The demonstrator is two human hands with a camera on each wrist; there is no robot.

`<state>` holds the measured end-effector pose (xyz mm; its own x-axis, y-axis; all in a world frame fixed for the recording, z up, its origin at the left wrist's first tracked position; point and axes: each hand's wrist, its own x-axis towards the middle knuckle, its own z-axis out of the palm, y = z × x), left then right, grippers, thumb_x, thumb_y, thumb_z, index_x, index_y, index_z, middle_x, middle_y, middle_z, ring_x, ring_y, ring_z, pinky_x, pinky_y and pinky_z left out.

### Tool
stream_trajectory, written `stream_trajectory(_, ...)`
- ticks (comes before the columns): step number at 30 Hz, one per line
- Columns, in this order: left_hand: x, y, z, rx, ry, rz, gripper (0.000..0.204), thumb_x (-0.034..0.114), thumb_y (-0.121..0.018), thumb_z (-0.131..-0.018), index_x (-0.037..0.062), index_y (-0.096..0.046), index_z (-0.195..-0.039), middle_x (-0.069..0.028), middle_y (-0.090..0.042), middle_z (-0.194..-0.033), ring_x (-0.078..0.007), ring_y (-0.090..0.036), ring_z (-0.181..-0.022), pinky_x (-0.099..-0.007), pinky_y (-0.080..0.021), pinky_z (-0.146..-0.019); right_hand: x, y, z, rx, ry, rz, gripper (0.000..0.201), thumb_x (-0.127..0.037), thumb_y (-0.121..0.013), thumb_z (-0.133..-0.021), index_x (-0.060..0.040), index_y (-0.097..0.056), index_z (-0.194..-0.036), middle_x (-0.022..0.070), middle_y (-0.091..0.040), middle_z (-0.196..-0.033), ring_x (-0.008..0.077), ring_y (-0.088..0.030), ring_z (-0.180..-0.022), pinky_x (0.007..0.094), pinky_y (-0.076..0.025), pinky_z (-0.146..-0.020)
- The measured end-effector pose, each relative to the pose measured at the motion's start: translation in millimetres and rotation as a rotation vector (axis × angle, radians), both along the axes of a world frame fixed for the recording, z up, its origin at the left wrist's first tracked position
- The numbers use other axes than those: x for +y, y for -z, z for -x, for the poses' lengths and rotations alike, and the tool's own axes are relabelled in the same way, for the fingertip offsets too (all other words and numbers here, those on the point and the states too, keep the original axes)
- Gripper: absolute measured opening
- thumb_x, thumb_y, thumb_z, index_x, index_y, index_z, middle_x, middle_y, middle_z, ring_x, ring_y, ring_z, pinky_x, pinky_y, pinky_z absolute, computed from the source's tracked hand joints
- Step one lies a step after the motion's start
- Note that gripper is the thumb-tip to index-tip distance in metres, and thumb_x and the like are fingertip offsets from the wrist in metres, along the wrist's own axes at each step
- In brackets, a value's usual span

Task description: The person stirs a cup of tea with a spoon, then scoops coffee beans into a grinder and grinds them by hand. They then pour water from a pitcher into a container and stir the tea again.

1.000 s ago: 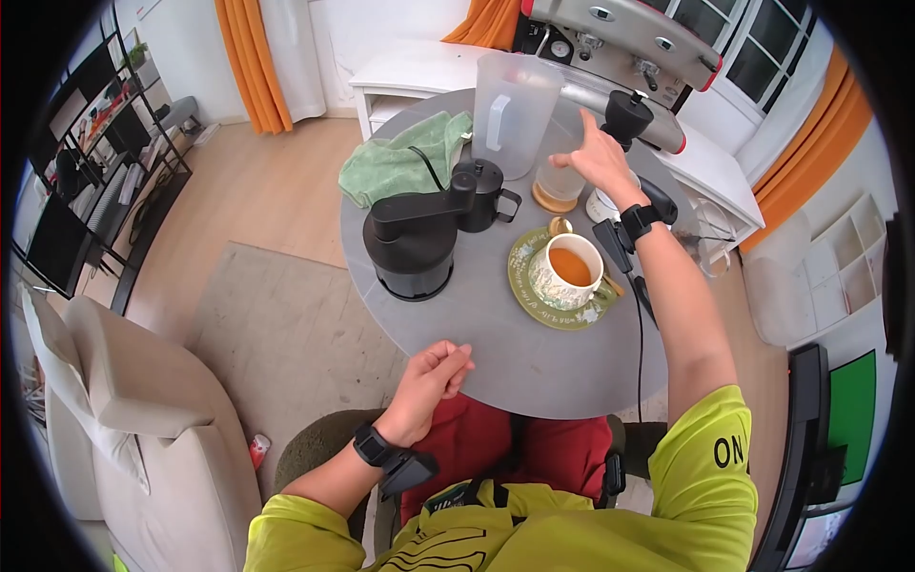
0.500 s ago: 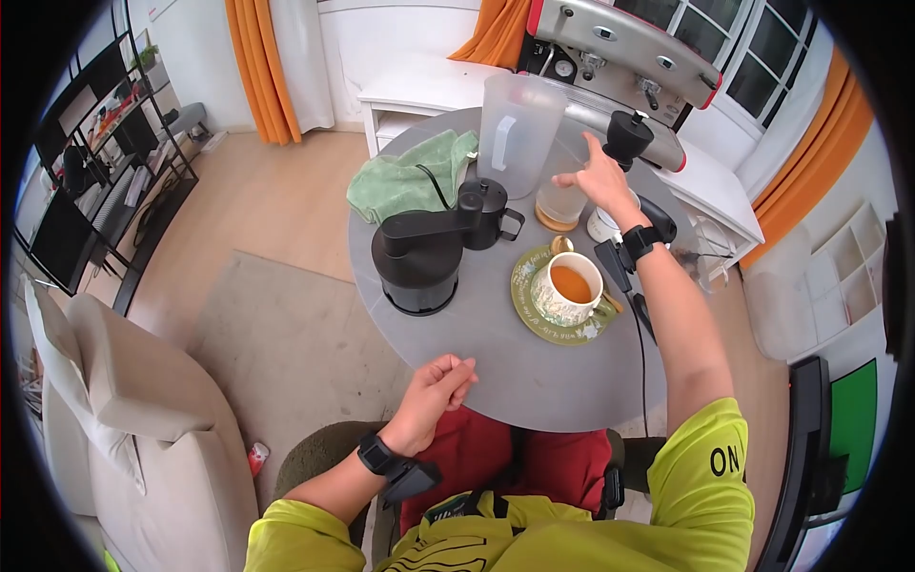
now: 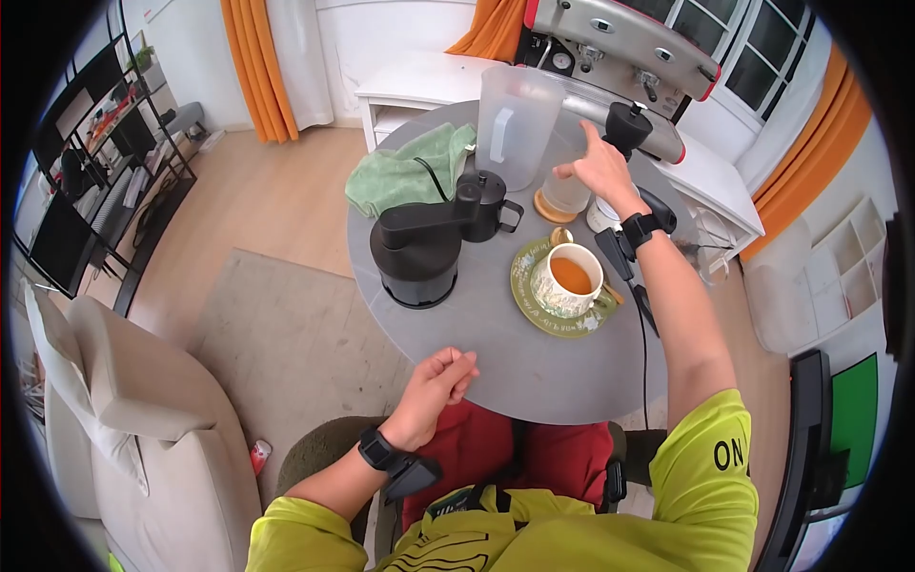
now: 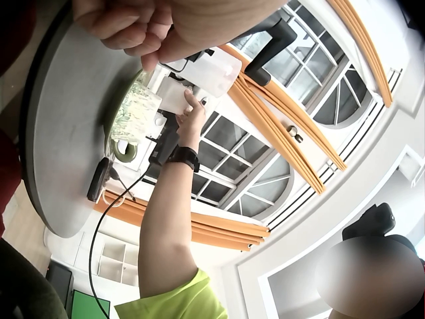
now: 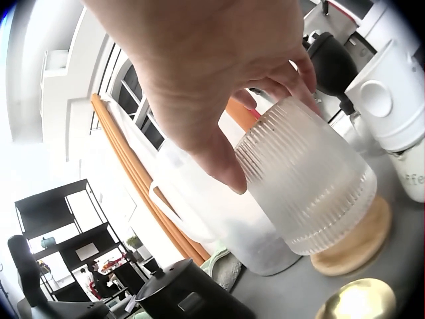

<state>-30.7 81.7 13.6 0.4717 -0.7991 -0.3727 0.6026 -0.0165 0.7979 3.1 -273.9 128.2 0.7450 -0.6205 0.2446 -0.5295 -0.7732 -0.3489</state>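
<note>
My right hand (image 3: 607, 174) reaches over the far right of the round grey table. Its thumb and fingers span the upper part of a clear ribbed glass (image 5: 309, 176), thumb on one side, fingers around the far side. Under the glass shows a round wooden coaster (image 5: 355, 242). My left hand (image 3: 436, 396) hangs by the near table edge, fingers loosely curled and holding nothing. Between the hands, a patterned cup (image 3: 564, 289) of orange-brown drink stands on a green saucer (image 3: 543, 319) with a spoon.
A frosted pitcher (image 3: 515, 129) stands behind the glass. On the left are a black appliance (image 3: 416, 253), a black lidded jug (image 3: 488, 205) and a green towel (image 3: 405, 172). A black-topped grinder (image 3: 627, 129) and white mug (image 5: 392, 100) flank the right hand. A cable (image 3: 644, 372) hangs over the right edge.
The glass has shifted slightly to the right against its coaster, more of which shows at the left. My right hand has moved little; the left hand stays where it was.
</note>
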Motion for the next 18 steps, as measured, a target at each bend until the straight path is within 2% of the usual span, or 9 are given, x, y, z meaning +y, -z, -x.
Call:
stream_trajectory(3, -0.4, 1.3, -0.3, 0.002, 0.008, 0.009, 0.020, 0.022, -0.054, -0.096, 0.0085, -0.053, -0.082, 0.0055, -0.040, -0.064, -0.0046, -0.033, -0.057, -0.0199, -0.025, -0.052, -3.4, 5.2, 0.7, -0.063, 0.008, -0.081, 0.097, -0.034, -0.077, -0.058, -0.0037, -0.035, -0.140, 0.0271, -0.059, -0.118, 0.0368, -0.057, -0.110, 0.0396, -0.044, -0.095)
stream_trajectory(7, 0.5, -3.1, 1.1, -0.004, 0.003, 0.004, 0.020, 0.022, -0.054, -0.097, 0.0082, -0.053, -0.082, 0.0055, -0.041, -0.064, -0.0045, -0.032, -0.056, -0.0199, -0.025, -0.052, 2.6, 0.8, 1.4, -0.059, -0.004, -0.028, 0.097, -0.034, -0.076, -0.058, -0.0038, -0.036, -0.140, 0.0267, -0.058, -0.119, 0.0367, -0.057, -0.112, 0.0390, -0.043, -0.096)
stream_trajectory(10, -0.4, -1.7, 0.3, -0.002, 0.003, 0.002, 0.020, 0.022, -0.054, -0.097, 0.0081, -0.053, -0.082, 0.0054, -0.041, -0.064, -0.0044, -0.032, -0.056, -0.0200, -0.025, -0.051, 6.0, -1.9, 1.3, 0.077, 0.010, 0.016, 0.095, -0.034, -0.076, -0.059, -0.0038, -0.037, -0.140, 0.0266, -0.058, -0.120, 0.0361, -0.056, -0.114, 0.0384, -0.043, -0.096)
stream_trajectory(13, -0.5, -1.2, 0.4, -0.003, 0.003, -0.006, 0.020, 0.021, -0.054, -0.096, 0.0081, -0.053, -0.082, 0.0055, -0.040, -0.064, -0.0044, -0.032, -0.056, -0.0200, -0.025, -0.051, -0.2, 6.0, 1.4, -0.006, -0.009, -0.015, 0.096, -0.037, -0.076, -0.060, -0.0053, -0.035, -0.141, 0.0232, -0.062, -0.110, 0.0360, -0.058, -0.108, 0.0397, -0.043, -0.095)
stream_trajectory(16, -0.3, 0.6, 1.4, -0.008, -0.002, 0.004, 0.020, 0.021, -0.054, -0.097, 0.0078, -0.053, -0.082, 0.0055, -0.040, -0.063, -0.0044, -0.032, -0.056, -0.0201, -0.025, -0.051, 3.5, 4.2, 0.4, -0.098, 0.005, -0.071, 0.095, -0.037, -0.075, -0.060, -0.0066, -0.035, -0.141, 0.0245, -0.061, -0.114, 0.0366, -0.057, -0.111, 0.0403, -0.042, -0.096)
stream_trajectory(18, 0.0, -0.6, 1.1, -0.008, 0.000, 0.009, 0.020, 0.021, -0.053, -0.097, 0.0077, -0.053, -0.082, 0.0055, -0.040, -0.063, -0.0044, -0.032, -0.056, -0.0201, -0.025, -0.051, 7.8, -2.7, 1.2, -0.018, 0.018, 0.036, 0.093, -0.035, -0.076, -0.059, -0.0040, -0.038, -0.139, 0.0254, -0.059, -0.118, 0.0355, -0.056, -0.113, 0.0383, -0.043, -0.096)
